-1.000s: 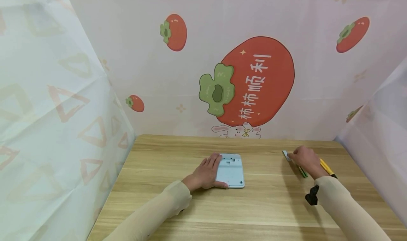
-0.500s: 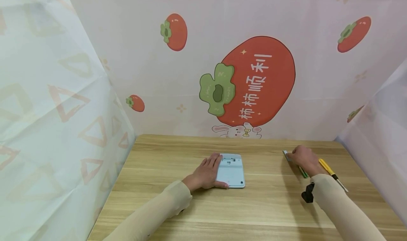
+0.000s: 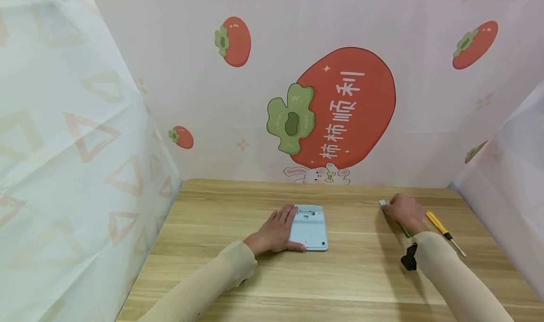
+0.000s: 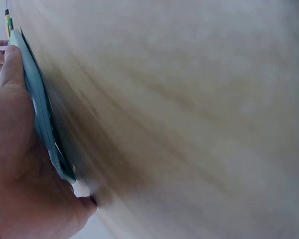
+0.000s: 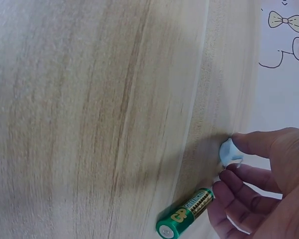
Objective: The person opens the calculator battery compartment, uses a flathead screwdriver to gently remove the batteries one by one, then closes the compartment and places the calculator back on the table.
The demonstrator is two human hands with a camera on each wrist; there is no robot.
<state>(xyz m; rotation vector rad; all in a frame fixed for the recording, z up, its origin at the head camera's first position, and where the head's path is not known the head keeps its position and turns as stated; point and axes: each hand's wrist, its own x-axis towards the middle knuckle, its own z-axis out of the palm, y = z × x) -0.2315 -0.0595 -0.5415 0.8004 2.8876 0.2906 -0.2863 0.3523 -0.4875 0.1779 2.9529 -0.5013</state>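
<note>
A light-blue calculator (image 3: 309,231) lies back side up on the wooden table, its battery compartment (image 3: 305,214) uncovered at the far end. My left hand (image 3: 274,230) holds it at the left side, thumb along the near edge and fingers over the far left part. Farther right, my right hand (image 3: 407,211) pinches a small light-blue battery cover (image 5: 230,153) between thumb and index finger, close over the table. A green GP battery (image 5: 185,214) lies just below those fingers; the hand partly hides it in the head view.
To the right of my right hand lies a yellow-handled screwdriver (image 3: 437,224), its tip towards me. The table (image 3: 238,194) meets a printed backdrop (image 3: 212,100) at its far edge, and white sheets hang at both sides.
My right wrist has shifted slightly left, bringing the screwdriver's shaft into sight. The cover's end has turned slightly in my right fingers. My left hand and the calculator have stayed put.
</note>
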